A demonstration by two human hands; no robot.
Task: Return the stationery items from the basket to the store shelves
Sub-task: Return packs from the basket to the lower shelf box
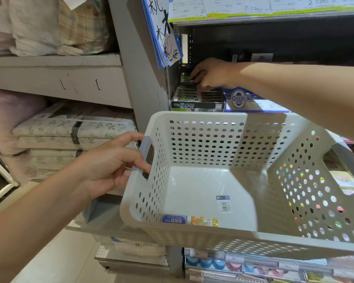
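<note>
My left hand (112, 164) grips the left handle of a white perforated basket (192, 240), held out in front of the shelves. Inside the basket, against its near wall, lie a small blue pack (174, 219) and a small orange-yellow pack (204, 221). My right hand (213, 73) reaches into the dark shelf above the basket and holds a small black-and-green box (186, 75) upright over a black display carton (196, 99) filled with similar boxes.
A blue-and-white carton (245, 100) sits right of the black one. Paper signs (164, 31) hang from the shelf post. Folded bedding (70, 131) fills the shelves on the left. Lower shelves (243, 266) hold colourful stationery.
</note>
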